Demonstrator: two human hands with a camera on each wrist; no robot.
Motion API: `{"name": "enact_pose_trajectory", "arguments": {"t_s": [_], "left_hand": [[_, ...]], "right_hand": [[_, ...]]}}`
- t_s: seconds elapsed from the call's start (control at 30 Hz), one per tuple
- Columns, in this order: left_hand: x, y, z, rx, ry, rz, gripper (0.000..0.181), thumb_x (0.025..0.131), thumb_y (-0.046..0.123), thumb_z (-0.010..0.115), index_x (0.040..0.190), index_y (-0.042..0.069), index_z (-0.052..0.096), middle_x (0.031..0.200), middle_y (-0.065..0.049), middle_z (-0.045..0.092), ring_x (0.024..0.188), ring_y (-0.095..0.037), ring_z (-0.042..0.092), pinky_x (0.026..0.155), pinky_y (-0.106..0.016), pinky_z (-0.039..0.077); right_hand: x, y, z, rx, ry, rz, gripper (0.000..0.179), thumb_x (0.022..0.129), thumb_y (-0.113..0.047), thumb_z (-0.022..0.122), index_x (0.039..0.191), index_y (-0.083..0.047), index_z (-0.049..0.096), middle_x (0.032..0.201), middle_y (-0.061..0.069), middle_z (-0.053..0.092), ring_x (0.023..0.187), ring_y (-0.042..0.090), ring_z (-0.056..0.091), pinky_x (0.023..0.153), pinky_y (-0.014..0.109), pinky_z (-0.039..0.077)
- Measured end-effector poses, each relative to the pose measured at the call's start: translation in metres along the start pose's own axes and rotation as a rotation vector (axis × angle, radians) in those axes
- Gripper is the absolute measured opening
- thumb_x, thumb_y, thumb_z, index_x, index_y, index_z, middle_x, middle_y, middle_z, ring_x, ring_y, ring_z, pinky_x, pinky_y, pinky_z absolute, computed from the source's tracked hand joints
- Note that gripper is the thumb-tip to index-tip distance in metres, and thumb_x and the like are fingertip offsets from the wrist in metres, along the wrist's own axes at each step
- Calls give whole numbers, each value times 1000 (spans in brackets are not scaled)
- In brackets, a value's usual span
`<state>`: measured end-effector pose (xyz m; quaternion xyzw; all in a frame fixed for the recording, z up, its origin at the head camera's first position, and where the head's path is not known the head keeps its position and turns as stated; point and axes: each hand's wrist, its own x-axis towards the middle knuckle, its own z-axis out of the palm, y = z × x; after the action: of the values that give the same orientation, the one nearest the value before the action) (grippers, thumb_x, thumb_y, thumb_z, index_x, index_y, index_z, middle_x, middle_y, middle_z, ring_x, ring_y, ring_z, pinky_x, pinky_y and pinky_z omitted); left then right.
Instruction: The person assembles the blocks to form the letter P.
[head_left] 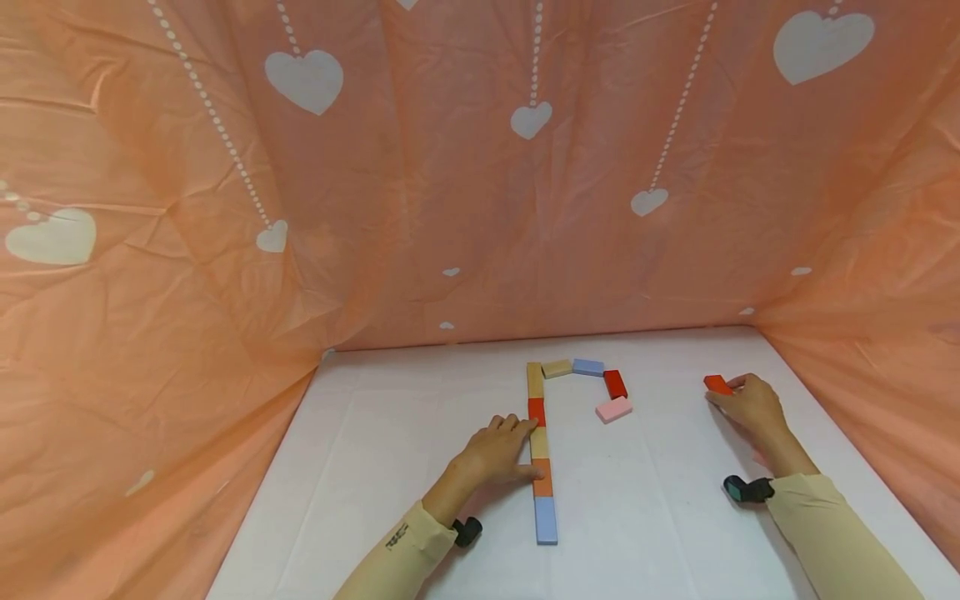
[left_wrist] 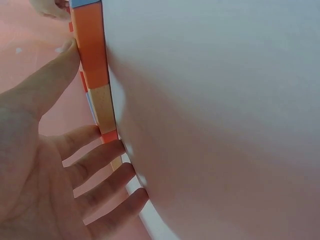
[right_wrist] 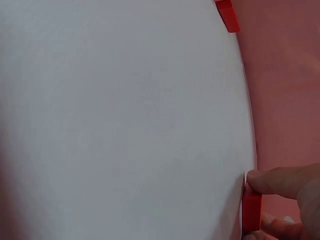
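Note:
Flat wooden blocks form a straight column on the white table, with a curve of blocks off its far end. The column holds a blue block (head_left: 546, 521), an orange block (head_left: 542, 478), two natural-wood blocks and a red block (head_left: 536, 412). My left hand (head_left: 491, 454) lies along its left side, fingers extended; the thumb touches the orange block (left_wrist: 91, 47) and a fingertip is at the red one. Off to the right, my right hand (head_left: 756, 410) pinches another red block (right_wrist: 252, 209) between thumb and fingers, at or just above the tabletop.
The curve runs through a natural-wood block (head_left: 557, 368), a blue block (head_left: 588, 367), a red block (head_left: 615, 383) and a pink block (head_left: 614, 409). Something pink (head_left: 760, 457) shows partly behind the right wrist. A peach curtain (head_left: 480, 208) with hearts encloses the table's back and sides.

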<state>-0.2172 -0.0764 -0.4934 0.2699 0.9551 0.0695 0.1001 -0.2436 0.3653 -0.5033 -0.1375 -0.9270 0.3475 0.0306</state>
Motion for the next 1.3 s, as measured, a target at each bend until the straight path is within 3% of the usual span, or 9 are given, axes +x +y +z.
{"name": "enact_pose_trajectory", "arguments": {"t_s": [0.17, 0.47, 0.83, 1.17, 1.3], "left_hand": [[1, -1, 1, 1, 0, 2, 86, 92, 62, 79, 159, 16, 50, 143, -8, 59, 132, -29, 56, 105, -44, 54], [2, -1, 2, 22, 0, 1, 86, 92, 63, 77, 160, 16, 49, 147, -10, 58, 133, -31, 55, 106, -45, 54], [0, 0, 1, 17, 0, -1, 86, 93, 61, 78, 161, 17, 49, 148, -10, 58, 134, -31, 55, 107, -46, 53], [1, 0, 1, 5, -4, -11, 86, 93, 61, 77, 161, 17, 49, 149, -11, 58, 135, -31, 54, 109, -48, 52], [1, 1, 1, -4, -10, -18, 86, 93, 62, 76, 161, 17, 48, 149, -11, 57, 135, -31, 54, 109, -48, 52]], "right_hand": [[0, -3, 2, 13, -12, -29, 55, 99, -23, 71, 124, 21, 52, 114, 41, 61, 97, 48, 58, 72, 40, 46], [2, -24, 17, 33, -38, -200, 49, 96, -17, 76, 125, 17, 56, 99, 28, 62, 82, 33, 61, 63, 33, 49], [-7, -66, 42, 43, -111, -322, 46, 97, -21, 80, 128, 8, 63, 106, 21, 63, 94, 33, 57, 73, 33, 51], [-16, -91, 70, 92, -157, -514, 35, 92, -10, 84, 122, 1, 70, 110, 15, 67, 102, 33, 57, 81, 38, 48], [-18, -99, 81, 78, -160, -642, 33, 88, -8, 87, 117, -2, 72, 103, 9, 68, 98, 29, 57, 86, 46, 45]]}}
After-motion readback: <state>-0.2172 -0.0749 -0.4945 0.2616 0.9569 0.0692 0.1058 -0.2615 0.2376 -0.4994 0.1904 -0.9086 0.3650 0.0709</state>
